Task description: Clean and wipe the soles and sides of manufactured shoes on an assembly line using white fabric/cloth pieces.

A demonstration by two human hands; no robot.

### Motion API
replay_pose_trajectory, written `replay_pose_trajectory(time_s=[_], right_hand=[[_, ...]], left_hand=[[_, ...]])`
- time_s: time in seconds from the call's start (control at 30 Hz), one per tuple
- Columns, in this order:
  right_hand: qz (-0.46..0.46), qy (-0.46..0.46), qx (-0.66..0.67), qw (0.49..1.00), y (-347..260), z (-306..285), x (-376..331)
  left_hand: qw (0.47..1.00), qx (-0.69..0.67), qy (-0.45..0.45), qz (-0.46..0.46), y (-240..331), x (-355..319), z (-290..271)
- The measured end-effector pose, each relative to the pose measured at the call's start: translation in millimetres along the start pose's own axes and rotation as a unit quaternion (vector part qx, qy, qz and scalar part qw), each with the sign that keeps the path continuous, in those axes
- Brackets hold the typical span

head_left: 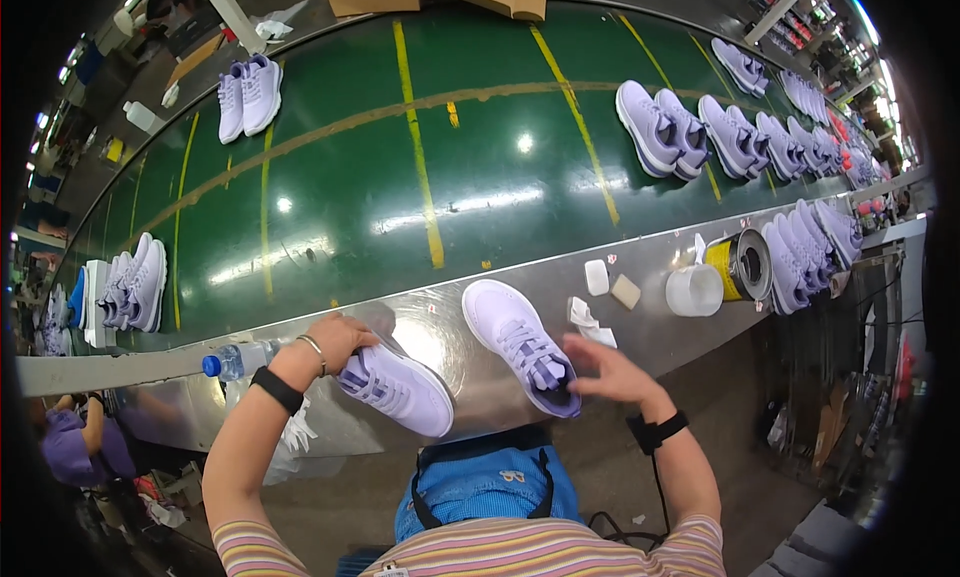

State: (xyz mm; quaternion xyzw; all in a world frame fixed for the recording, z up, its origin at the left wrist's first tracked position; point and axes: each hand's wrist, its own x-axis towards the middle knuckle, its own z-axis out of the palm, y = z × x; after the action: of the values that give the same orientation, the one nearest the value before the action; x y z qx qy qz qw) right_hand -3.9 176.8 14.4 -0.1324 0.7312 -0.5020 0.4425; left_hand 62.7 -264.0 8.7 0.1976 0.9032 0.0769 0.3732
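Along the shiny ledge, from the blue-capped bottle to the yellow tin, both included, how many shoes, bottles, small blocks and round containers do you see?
Lavender shoes: 2
Bottle: 1
Small blocks: 2
Round containers: 2
Total: 7

Your view is bright; strip lights (887, 81) shine near its dark, curving rim, glare streaks the green belt (340, 192) and desk (650, 327), and your right grip (612, 373) blurs slightly.

Metal surface (650, 329), mid frame: lilac shoe (512, 329), wht tissue (591, 323), wht cup (694, 293), yel/blk tin (736, 268). Green belt (335, 182) w/ shoe prs (262, 95) upper L & R.
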Motion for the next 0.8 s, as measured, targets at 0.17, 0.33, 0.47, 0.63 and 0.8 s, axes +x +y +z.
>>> replay_pose_trajectory(time_s=[0.17,0.33,0.47,0.63,0.8], right_hand=[[-0.021,0.058,-0.145,0.987,37.9,27.1,33.2],[0.083,-0.014,0.148,0.985,-2.8,25.1,24.2],[0.14,-0.049,0.294,0.944,-27.9,24.4,26.1],[0.108,-0.001,0.348,0.931,-51.7,32.3,41.6],[0.127,0.073,0.312,0.939,-96.0,40.6,57.2]], left_hand=[[0.998,0.057,-0.008,0.015,2.3,14.0,11.4],[0.951,-0.303,-0.059,0.009,9.1,-32.0,20.9],[0.904,-0.418,-0.056,-0.073,28.3,-60.4,21.7],[0.435,-0.89,0.117,-0.071,68.1,-35.0,25.8],[0.377,-0.9,0.179,-0.125,79.3,8.8,-4.7]])
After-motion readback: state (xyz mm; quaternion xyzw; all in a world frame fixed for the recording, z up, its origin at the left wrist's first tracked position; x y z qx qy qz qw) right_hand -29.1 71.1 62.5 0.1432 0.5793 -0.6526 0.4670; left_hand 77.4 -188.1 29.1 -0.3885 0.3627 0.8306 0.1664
